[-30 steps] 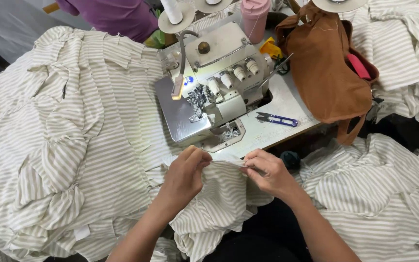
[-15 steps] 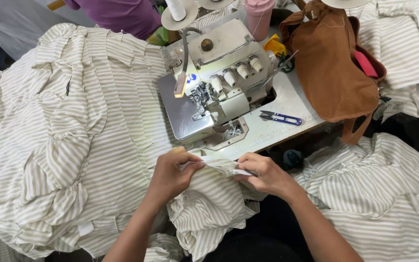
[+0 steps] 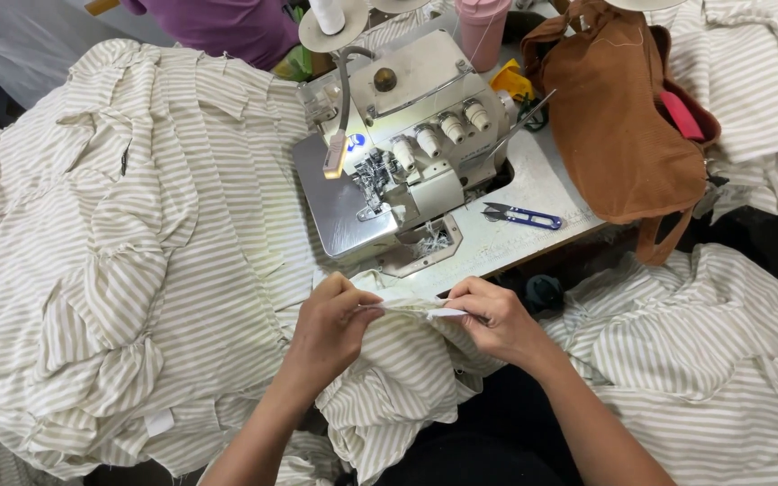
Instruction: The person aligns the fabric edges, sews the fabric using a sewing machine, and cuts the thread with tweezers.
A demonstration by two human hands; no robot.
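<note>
A beige-and-white striped fabric piece (image 3: 398,378) lies across my lap at the front of the sewing table. My left hand (image 3: 333,324) pinches its upper edge on the left. My right hand (image 3: 493,317) pinches the same edge on the right, so the edge is stretched flat between them. Just behind my hands stands a cream overlock sewing machine (image 3: 416,153) with its small lamp lit.
A big heap of striped fabric (image 3: 119,252) covers the left side. More striped pieces (image 3: 704,351) lie at the right. A brown bag (image 3: 619,126), blue thread snips (image 3: 520,214), a pink cup (image 3: 482,27) and a thread cone sit on the table. A person in purple is behind.
Both hands have slid slightly apart along the fabric edge, pulling it straighter. The view has shifted a little; the machine and heaps have not moved.
</note>
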